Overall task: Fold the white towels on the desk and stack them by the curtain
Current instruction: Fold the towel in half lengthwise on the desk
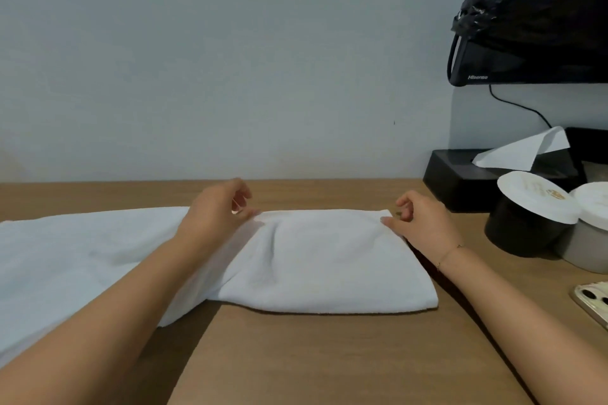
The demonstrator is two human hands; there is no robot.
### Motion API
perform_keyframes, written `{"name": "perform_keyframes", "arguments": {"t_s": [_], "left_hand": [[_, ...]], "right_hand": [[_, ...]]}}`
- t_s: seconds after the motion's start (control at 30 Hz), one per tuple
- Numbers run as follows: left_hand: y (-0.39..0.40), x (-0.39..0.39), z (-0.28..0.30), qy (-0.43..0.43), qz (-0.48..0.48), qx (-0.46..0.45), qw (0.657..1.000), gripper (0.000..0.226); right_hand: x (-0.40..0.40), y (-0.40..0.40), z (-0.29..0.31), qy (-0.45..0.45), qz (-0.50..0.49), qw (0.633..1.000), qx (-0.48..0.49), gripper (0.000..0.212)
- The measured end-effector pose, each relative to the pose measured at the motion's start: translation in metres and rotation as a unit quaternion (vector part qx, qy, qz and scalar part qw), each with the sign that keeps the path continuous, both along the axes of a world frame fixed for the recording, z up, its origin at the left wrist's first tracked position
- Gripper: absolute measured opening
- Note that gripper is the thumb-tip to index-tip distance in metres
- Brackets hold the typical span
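Note:
A white towel (322,260) lies folded on the wooden desk (329,355) in the middle of the view. More white towel (75,260) spreads out to the left, partly under my left forearm. My left hand (220,210) pinches the folded towel's far left corner. My right hand (418,220) pinches its far right corner, thumb on top of the cloth. Both hands are at the towel's far edge, near the wall. No curtain is in view.
At the right stand a black tissue box (460,181) with a tissue sticking up, a black cup (523,227) and a grey cup (589,246) with white lids, and a phone (592,302). A television (533,66) under black plastic hangs above them.

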State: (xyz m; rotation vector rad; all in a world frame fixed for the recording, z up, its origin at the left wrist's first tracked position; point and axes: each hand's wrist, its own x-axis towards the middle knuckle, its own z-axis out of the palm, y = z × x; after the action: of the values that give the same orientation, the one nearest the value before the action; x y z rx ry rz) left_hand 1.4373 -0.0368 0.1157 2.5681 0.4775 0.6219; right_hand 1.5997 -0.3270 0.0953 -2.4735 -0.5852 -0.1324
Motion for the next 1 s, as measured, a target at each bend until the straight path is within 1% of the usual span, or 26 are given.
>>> {"name": "perform_keyframes", "arguments": {"t_s": [0.03,0.1,0.2,0.27,0.33,0.43,0.5,0.57,0.63,0.7,0.73,0.77,0.83,0.93,0.97,1.0], "left_hand": [[-0.001,-0.015,0.006,-0.025,-0.002,-0.001,1.0,0.016],[-0.001,-0.045,0.015,-0.037,-0.004,-0.003,0.999,0.01],[0.007,-0.09,0.02,-0.017,0.021,-0.003,1.0,0.008],[0.015,-0.119,0.018,0.004,0.051,0.01,0.999,0.014],[0.024,-0.148,0.012,0.025,0.08,0.042,0.996,0.025],[0.034,-0.195,0.006,0.055,0.111,0.081,0.989,0.044],[0.041,-0.225,0.005,0.084,0.132,0.094,0.983,0.053],[0.05,-0.253,0.005,0.122,0.132,0.086,0.98,0.061],[0.06,-0.279,0.004,0.161,0.121,0.055,0.978,0.08],[0.074,-0.303,0.0,0.202,0.121,0.032,0.971,0.107],[0.079,-0.314,-0.003,0.225,0.122,0.032,0.966,0.116],[0.084,-0.325,-0.005,0.243,0.119,0.034,0.962,0.119],[0.092,-0.342,-0.007,0.246,0.101,0.017,0.964,0.113],[0.1,-0.358,-0.007,0.237,0.074,-0.031,0.968,0.097],[0.103,-0.362,-0.007,0.234,0.071,-0.034,0.969,0.089],[0.105,-0.365,-0.007,0.226,0.069,-0.031,0.971,0.075]], "right_hand": [[-0.005,-0.002,0.003,-0.015,0.004,1.0,-0.016,0.03],[-0.021,-0.003,0.012,-0.053,0.027,0.998,-0.037,0.028],[-0.054,0.011,0.027,-0.086,0.103,0.989,-0.056,0.031],[-0.078,0.028,0.035,-0.106,0.155,0.978,-0.086,0.036],[-0.1,0.047,0.039,-0.141,0.195,0.963,-0.12,0.044],[-0.13,0.079,0.037,-0.195,0.27,0.932,-0.146,0.059],[-0.149,0.1,0.033,-0.227,0.309,0.909,-0.163,0.065],[-0.171,0.123,0.031,-0.252,0.346,0.886,-0.18,0.072],[-0.193,0.145,0.03,-0.254,0.392,0.863,-0.193,0.075],[-0.214,0.165,0.029,-0.245,0.434,0.844,-0.199,0.074],[-0.223,0.175,0.027,-0.236,0.454,0.834,-0.205,0.075],[-0.232,0.183,0.026,-0.227,0.472,0.825,-0.212,0.076],[-0.244,0.2,0.022,-0.204,0.496,0.814,-0.224,0.079],[-0.255,0.222,0.015,-0.173,0.508,0.814,-0.223,0.077],[-0.258,0.227,0.013,-0.164,0.508,0.818,-0.216,0.073],[-0.259,0.23,0.012,-0.157,0.507,0.822,-0.208,0.067]]}}
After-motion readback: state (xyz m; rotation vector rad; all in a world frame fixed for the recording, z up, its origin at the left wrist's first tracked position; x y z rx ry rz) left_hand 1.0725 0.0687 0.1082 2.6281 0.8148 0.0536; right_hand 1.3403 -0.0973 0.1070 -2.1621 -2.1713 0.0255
